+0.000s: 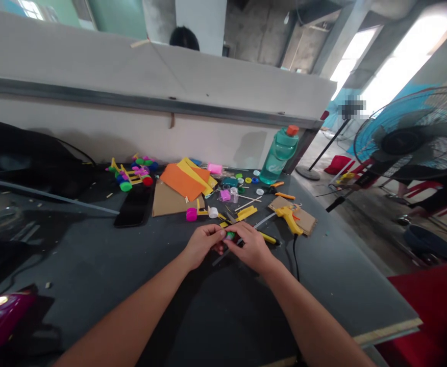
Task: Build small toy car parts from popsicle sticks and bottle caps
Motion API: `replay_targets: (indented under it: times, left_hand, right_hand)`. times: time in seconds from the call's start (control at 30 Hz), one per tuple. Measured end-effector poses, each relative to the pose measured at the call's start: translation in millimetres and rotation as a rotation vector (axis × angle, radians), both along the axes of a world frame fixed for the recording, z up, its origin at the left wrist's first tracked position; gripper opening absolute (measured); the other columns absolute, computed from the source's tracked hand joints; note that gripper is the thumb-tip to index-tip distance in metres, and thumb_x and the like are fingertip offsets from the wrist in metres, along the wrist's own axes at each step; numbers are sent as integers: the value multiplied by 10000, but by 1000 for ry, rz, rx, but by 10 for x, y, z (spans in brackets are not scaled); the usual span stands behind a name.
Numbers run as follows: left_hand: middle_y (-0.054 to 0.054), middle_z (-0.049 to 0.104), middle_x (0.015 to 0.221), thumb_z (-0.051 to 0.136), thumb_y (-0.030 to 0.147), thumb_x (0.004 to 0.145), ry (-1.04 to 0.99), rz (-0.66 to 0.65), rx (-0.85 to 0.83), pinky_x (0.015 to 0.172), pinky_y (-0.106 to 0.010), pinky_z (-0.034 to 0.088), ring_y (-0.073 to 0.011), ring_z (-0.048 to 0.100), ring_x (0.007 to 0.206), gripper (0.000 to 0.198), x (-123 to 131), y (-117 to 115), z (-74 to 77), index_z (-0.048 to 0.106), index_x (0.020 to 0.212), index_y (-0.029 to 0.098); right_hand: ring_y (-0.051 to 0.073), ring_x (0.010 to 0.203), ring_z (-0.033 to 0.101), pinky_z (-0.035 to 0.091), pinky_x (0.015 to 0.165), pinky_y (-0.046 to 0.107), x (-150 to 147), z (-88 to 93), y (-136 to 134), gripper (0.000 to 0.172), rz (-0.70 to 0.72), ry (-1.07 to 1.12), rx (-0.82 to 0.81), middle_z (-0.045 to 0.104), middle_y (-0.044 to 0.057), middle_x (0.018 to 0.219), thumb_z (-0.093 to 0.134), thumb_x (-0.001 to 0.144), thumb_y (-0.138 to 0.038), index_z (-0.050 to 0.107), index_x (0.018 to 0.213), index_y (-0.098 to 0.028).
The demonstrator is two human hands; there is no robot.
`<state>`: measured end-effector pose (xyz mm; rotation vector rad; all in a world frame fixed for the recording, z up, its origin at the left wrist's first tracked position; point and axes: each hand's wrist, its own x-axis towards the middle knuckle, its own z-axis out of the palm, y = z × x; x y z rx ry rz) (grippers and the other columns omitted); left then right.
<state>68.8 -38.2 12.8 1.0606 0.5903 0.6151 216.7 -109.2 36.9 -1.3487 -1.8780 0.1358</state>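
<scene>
Above the dark table, my left hand and my right hand meet, fingers closed on one small round green piece. My fingers cover most of it, so its exact kind is hidden. Just beyond them lie scissors and yellow strips. A small assembly with a magenta cap and a white cap sits beyond my left hand. To the right of my right hand are a yellow-and-black cutter and a yellow glue gun on cardboard.
Orange sheets and cardboard lie at the back, beside a black phone. Colourful wheeled models stand behind it. A teal bottle stands near loose caps. The glue gun's cord trails across the right side.
</scene>
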Motion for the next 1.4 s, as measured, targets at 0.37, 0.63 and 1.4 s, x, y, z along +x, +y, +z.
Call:
replay_targets:
  times: [0.37,0.63,1.4]
  left_hand:
    - [9,619,635,758,308,625,-55,43,-9,554,-222,495,-93,590,533,293,6,13,-40,596,781,120]
    - [41,549,550,729,335,642,1,9,-29,416,-181,423,-54,479,406,279,23,26,-42,556,715,129]
    - [19,574,671,595,267,737,118,228,149,521,-221,449,-96,534,540,161,20,3,-68,540,838,154]
  right_hand:
    - [153,734,574,493,620,254,-65,-117,28,156,-98,121,-24,598,32,818,547,751,-138,584,890,-199]
    - [179,907,585,495,805,326,3,-57,-2,265,80,39,22,625,58,944,561,811,-163,590,1066,-228]
    - [63,473,413,392,443,198,8,-40,30,189,148,1367,-587,469,-43,583,719,684,-299,602,756,-170]
